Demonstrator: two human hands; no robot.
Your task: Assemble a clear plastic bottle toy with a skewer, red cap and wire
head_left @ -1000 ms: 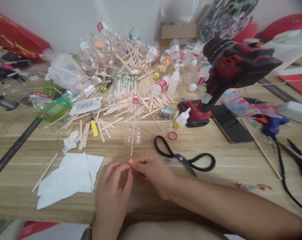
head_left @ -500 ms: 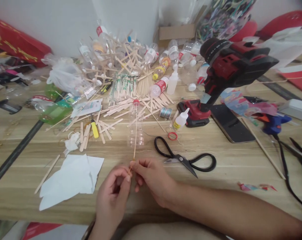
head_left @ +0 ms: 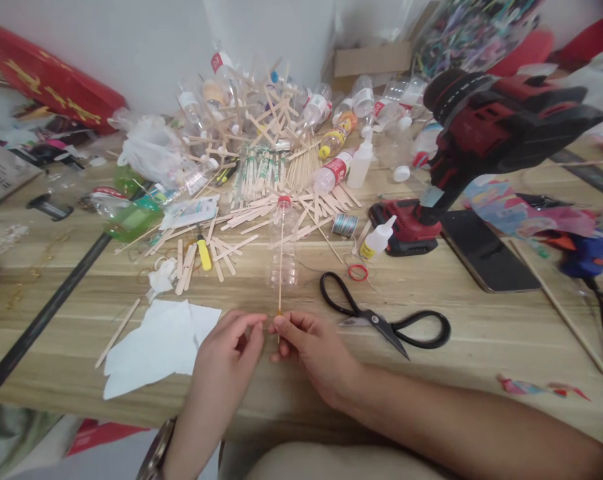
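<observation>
A thin wooden stick [head_left: 280, 293] points away from me, pinched near its lower end by my right hand [head_left: 316, 350]. Around it at the fingertips is a small orange-brown band [head_left: 279, 313], perhaps a rubber band. My left hand [head_left: 231, 353] is just left of the stick, thumb and forefinger closed together; what they pinch, if anything, is too small to make out. Beyond the hands, a clear plastic bottle [head_left: 290, 257] with a red cap lies on the table behind the stick. Black-handled scissors [head_left: 375, 320] lie spread right of my right hand.
White paper sheets [head_left: 151, 347] lie at the left. A red cordless drill [head_left: 461, 133], glue bottle [head_left: 378, 240], thread spool [head_left: 345, 225] and phone [head_left: 486, 250] are at the right. Loose craft sticks [head_left: 256, 212] and several bottles fill the back. A blue glue gun [head_left: 586, 257] is far right.
My left fingers have moved up and off the lower end of the stick, which now shows below my right fingers. The view has shifted slightly, so the table things appear farther right.
</observation>
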